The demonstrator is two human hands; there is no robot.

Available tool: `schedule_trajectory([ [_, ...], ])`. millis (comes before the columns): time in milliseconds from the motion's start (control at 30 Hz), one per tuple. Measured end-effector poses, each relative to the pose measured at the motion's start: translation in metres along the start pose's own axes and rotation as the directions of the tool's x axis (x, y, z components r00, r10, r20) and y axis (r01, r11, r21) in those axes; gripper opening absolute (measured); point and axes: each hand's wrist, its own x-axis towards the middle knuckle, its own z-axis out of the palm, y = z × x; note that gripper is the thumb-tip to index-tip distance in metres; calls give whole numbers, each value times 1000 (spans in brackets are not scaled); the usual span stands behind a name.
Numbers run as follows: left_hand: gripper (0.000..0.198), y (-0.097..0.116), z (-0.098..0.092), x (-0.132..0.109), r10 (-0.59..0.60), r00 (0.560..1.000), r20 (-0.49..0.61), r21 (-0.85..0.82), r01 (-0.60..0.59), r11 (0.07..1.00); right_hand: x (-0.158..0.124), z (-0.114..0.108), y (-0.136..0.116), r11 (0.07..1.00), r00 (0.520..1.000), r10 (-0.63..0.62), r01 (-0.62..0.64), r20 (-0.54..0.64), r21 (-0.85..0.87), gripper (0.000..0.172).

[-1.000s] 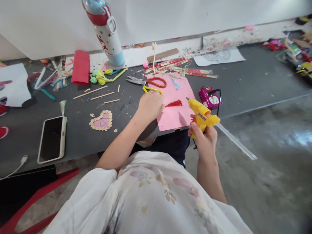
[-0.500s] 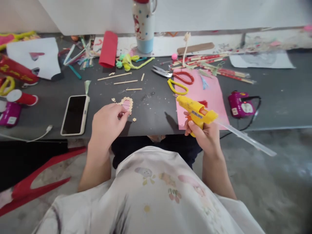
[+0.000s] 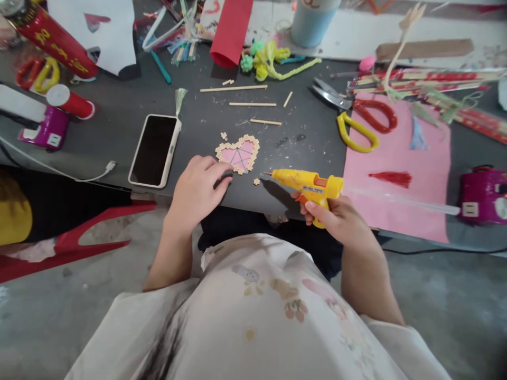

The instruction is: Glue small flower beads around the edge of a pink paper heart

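My right hand (image 3: pixel 336 219) is closed round the handle of a yellow glue gun (image 3: pixel 309 184), whose nozzle points left toward a pink heart (image 3: pixel 238 153) edged with small beige pieces on the dark table (image 3: pixel 301 153). A clear glue stick (image 3: pixel 400 199) juts from the gun's back. My left hand (image 3: pixel 197 187) rests at the table's near edge, fingertips curled and touching the table just below the heart's left side. A loose beige piece (image 3: pixel 256 181) lies by the nozzle.
A phone (image 3: pixel 154 150) lies left of the heart. Scissors with red and yellow handles (image 3: pixel 358 119) rest on a pink sheet (image 3: pixel 400 158) with a red tassel (image 3: pixel 392 178). Wooden sticks (image 3: pixel 245 97), a red roll (image 3: pixel 231 31), purple devices (image 3: pixel 483 196) and a red chair (image 3: pixel 79 243) surround.
My left hand moved from the pink sheet to the heart. The right hand carried the glue gun leftward, its nozzle now near the heart. The view tilted down and shifted left.
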Motion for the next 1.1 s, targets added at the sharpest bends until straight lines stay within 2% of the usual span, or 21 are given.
schedule_trajectory([
  [233, 25, -10, 13, 23, 164, 983, 79, 15, -166, 986, 2, 3, -9, 999, 1000, -8, 8, -1, -42, 30],
  [400, 25, -11, 15, 28, 197, 975, 106, -8, -198, 980, 5, 4, -10, 999, 1000, 1, -2, -5, -50, 30],
  [600, 20, -13, 15, 30, 187, 977, 100, -80, -179, 981, 6, 2, -4, 998, 1000, 7, -8, -17, -67, 31],
  [700, 18, -15, 14, 27, 166, 984, 60, -143, -156, 977, 7, 4, -4, 998, 1000, 10, -11, -27, -66, 32],
  [900, 14, -24, 11, 16, 87, 996, -32, -184, -92, 979, 5, 11, -8, 983, 997, 60, -68, -57, -169, 31],
  [1100, 10, -30, 14, 9, 43, 998, -36, -195, -49, 980, 4, 23, -20, 981, 999, -3, -4, -33, -195, 25],
])
